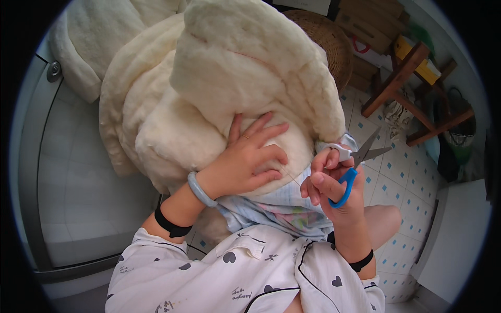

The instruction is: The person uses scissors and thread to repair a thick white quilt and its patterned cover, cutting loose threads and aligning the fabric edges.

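White tiled floor with small blue diamonds (412,193); one round brown wicker basket (338,49), one reddish-brown wooden stool (395,79). One thick cream fluffy padded piece (250,68) over lap. Left hand (248,156) flat on it, five fingers spread. Right hand (329,183) curled around one pair of blue-and-white-handled scissors (357,157), two blades apart; one thin pale thread (291,176) between hands.

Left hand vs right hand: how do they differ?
The left hand lies spread on cream padding; the right hand is beside it, fingers curled. The left hand holds nothing visible; the right hand holds scissors, blades apart. The left hand has a pale wrist bangle; the right hand shows none. Both have a black forearm band.
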A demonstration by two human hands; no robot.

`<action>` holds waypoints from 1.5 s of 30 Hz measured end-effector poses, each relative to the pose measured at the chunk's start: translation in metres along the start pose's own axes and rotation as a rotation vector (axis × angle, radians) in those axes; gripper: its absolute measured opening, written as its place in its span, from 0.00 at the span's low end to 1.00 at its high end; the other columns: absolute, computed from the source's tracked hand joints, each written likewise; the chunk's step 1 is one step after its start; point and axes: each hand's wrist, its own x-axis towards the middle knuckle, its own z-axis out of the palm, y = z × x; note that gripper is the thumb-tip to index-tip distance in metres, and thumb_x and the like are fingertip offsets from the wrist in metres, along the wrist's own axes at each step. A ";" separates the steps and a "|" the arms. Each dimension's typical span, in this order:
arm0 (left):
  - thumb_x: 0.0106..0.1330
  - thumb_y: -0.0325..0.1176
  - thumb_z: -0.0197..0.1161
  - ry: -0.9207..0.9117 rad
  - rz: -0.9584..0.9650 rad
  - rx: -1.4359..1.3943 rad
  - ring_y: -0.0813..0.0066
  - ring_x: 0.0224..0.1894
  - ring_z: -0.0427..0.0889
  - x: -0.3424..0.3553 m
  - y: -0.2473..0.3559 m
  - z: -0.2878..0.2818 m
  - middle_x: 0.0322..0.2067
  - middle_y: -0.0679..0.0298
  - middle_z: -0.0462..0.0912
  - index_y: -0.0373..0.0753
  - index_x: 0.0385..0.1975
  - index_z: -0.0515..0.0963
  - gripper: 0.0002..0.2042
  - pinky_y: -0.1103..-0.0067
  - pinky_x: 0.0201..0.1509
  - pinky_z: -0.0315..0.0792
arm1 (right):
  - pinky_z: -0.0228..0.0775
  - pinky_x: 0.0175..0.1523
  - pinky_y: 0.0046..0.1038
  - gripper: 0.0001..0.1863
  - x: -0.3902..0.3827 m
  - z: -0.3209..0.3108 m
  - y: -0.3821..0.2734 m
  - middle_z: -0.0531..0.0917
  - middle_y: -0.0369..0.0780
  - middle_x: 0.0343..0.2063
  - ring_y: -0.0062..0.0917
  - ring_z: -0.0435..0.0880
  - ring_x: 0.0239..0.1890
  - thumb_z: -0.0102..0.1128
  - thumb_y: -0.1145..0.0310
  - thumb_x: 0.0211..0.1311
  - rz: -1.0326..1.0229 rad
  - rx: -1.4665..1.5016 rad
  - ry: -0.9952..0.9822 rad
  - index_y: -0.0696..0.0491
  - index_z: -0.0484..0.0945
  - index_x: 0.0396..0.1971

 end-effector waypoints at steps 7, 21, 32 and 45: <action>0.55 0.42 0.66 -0.027 -0.013 0.124 0.56 0.69 0.54 0.004 0.010 -0.002 0.63 0.64 0.64 0.51 0.35 0.77 0.11 0.49 0.67 0.27 | 0.69 0.32 0.15 0.13 -0.038 -0.019 -0.023 0.75 0.35 0.23 0.11 0.74 0.28 0.55 0.90 0.44 -0.004 -0.915 0.189 0.58 0.65 0.26; 0.53 0.40 0.66 -0.012 0.007 0.113 0.57 0.67 0.56 -0.001 0.007 0.007 0.62 0.66 0.65 0.50 0.36 0.76 0.12 0.47 0.66 0.34 | 0.58 0.20 0.20 0.14 -0.052 -0.040 0.005 0.71 0.33 0.13 0.16 0.68 0.14 0.69 0.79 0.44 -0.354 -1.201 0.297 0.55 0.68 0.22; 0.50 0.34 0.67 0.012 -0.063 0.108 0.53 0.68 0.54 0.010 0.012 0.007 0.62 0.62 0.66 0.45 0.34 0.76 0.11 0.46 0.66 0.29 | 0.66 0.22 0.24 0.07 -0.420 -0.301 -0.006 0.74 0.39 0.21 0.23 0.73 0.20 0.61 0.76 0.53 -0.085 -1.017 2.002 0.58 0.71 0.27; 0.50 0.31 0.65 -0.020 -0.056 0.161 0.53 0.69 0.53 0.006 0.011 -0.001 0.62 0.59 0.66 0.44 0.36 0.75 0.12 0.52 0.67 0.24 | 0.72 0.20 0.33 0.09 -0.499 -0.231 0.192 0.77 0.52 0.29 0.39 0.81 0.21 0.47 0.81 0.59 0.925 -0.503 1.831 0.68 0.66 0.39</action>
